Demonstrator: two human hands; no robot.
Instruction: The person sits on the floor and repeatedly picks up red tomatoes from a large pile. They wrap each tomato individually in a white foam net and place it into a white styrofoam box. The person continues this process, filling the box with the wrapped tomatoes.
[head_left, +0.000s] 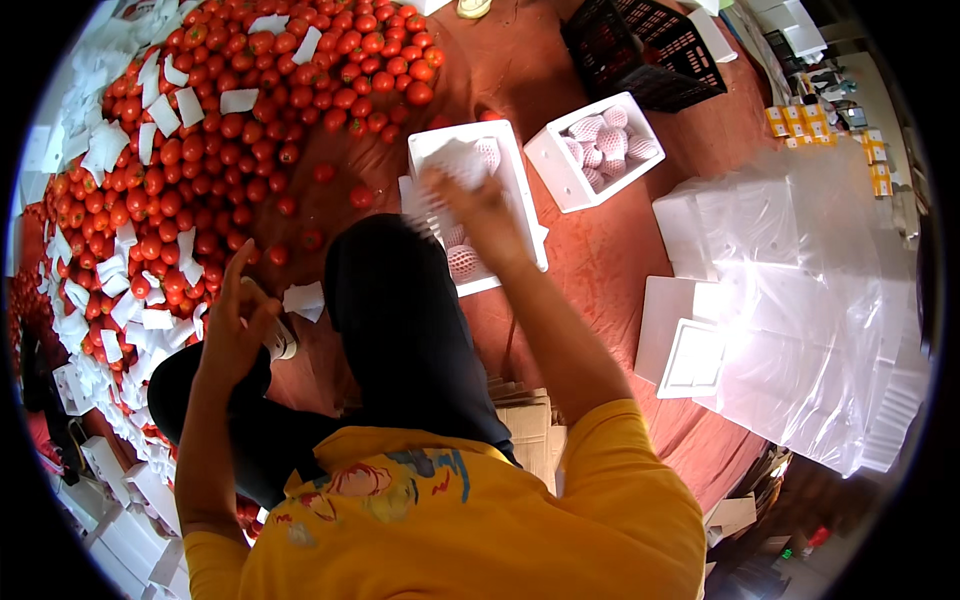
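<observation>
My right hand (480, 217), blurred by motion, is over a white foam box (517, 195) in front of my knee. White foam netting (459, 161) is at its fingers; whether a tomato is inside it cannot be made out. Tomatoes in foam net sleeves (462, 261) lie in the near end of this box, and another wrapped tomato (487, 152) is at the far end. My left hand (236, 330) hovers above my bent leg with fingers apart and nothing visible in it. Beside it spreads a large heap of red tomatoes (225, 157).
A second foam box (559, 169) holds several wrapped tomatoes. Behind it stands a black plastic crate (645, 60). White foam sleeves (109, 142) lie over the heap's left side. At right, plastic film covers stacked foam boxes (810, 300). Flattened cardboard (525, 427) lies by my hip.
</observation>
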